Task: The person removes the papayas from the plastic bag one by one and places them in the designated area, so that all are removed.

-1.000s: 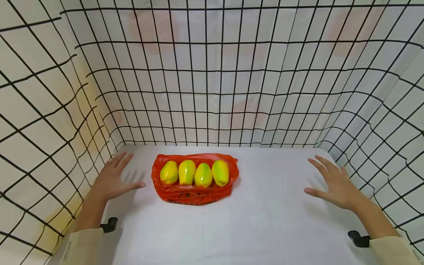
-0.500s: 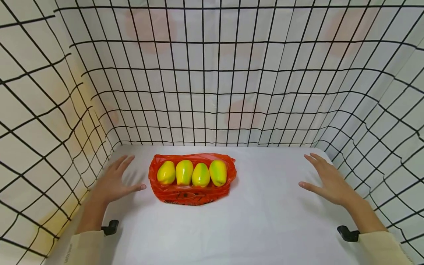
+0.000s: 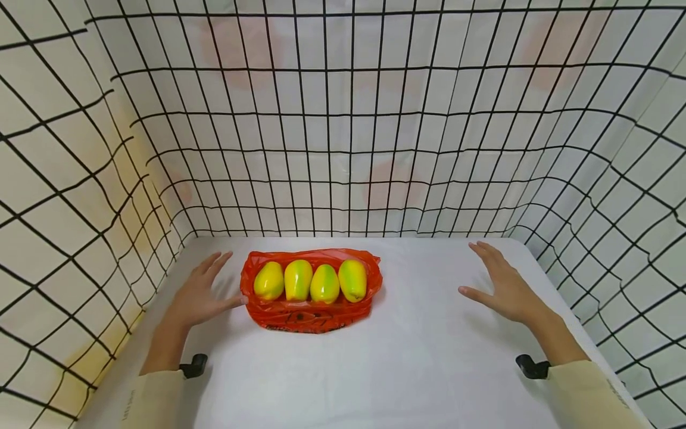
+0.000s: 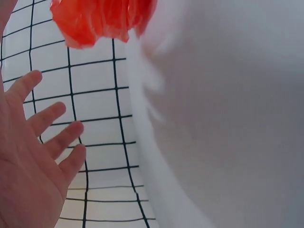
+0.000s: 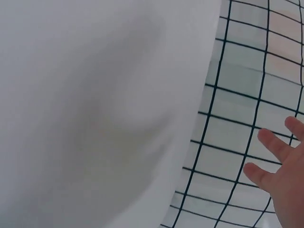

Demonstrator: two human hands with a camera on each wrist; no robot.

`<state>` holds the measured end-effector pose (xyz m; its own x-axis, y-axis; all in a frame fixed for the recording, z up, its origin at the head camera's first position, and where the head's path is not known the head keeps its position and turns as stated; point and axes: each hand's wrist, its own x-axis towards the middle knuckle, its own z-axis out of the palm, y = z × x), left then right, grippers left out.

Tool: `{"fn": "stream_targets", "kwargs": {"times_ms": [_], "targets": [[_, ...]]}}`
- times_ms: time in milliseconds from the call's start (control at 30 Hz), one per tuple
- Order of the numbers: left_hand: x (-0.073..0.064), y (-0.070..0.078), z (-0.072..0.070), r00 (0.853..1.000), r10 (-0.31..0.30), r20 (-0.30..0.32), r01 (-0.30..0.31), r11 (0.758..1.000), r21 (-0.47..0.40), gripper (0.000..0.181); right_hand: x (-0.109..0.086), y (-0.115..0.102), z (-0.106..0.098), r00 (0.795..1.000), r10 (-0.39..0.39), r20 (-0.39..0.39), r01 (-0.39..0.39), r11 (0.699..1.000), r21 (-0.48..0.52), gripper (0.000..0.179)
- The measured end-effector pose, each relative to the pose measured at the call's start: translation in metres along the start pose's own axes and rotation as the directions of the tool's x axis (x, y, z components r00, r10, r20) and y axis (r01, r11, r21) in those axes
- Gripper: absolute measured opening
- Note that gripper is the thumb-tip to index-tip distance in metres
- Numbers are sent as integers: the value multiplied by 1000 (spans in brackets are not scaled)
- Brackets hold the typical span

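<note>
Several glossy yellow-green fruits that look like mangoes (image 3: 324, 283) lie in a row in an opened red plastic bag (image 3: 311, 322), left of the table's middle. To the bag's left, my left hand (image 3: 199, 298) hovers with fingers spread, its thumb tip right at the bag's edge in the head view. The left wrist view shows that palm (image 4: 31, 166) with nothing in it, and the bag's crumpled end (image 4: 102, 19) above. My right hand (image 3: 506, 289) is held over the right side of the table, well apart from the bag, fingers extended and holding nothing.
A white cloth covers the table (image 3: 343, 381). Black wire mesh (image 3: 343, 131) over white sheeting walls the back and both sides. On each wrist sits a small black camera mount, the left one (image 3: 194, 366) and the right one (image 3: 532, 366).
Both hands have moved inward, the right hand leftward by more, the left hand toward the bag. The bag and fruits stay put on the table; the view has shifted slightly.
</note>
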<state>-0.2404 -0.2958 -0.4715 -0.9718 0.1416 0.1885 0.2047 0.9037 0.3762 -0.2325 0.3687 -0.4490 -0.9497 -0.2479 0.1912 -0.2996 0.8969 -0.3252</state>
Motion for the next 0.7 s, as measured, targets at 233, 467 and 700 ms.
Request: {"fn": "stream_targets", "kwargs": {"times_ms": [233,467,700], "targets": [[4,11,12,998,-50,46,53,997,-63,112,9,-19,13,999,49,7,-49,990,134,102],[10,22,26,993,-82,85,91,991,-98,114,19,-41,28,999,50,18,-53,970,236,96],[12,26,35,990,-86,113,100,987,-125,114,33,-71,45,999,31,18,-35,949,312,89]]}}
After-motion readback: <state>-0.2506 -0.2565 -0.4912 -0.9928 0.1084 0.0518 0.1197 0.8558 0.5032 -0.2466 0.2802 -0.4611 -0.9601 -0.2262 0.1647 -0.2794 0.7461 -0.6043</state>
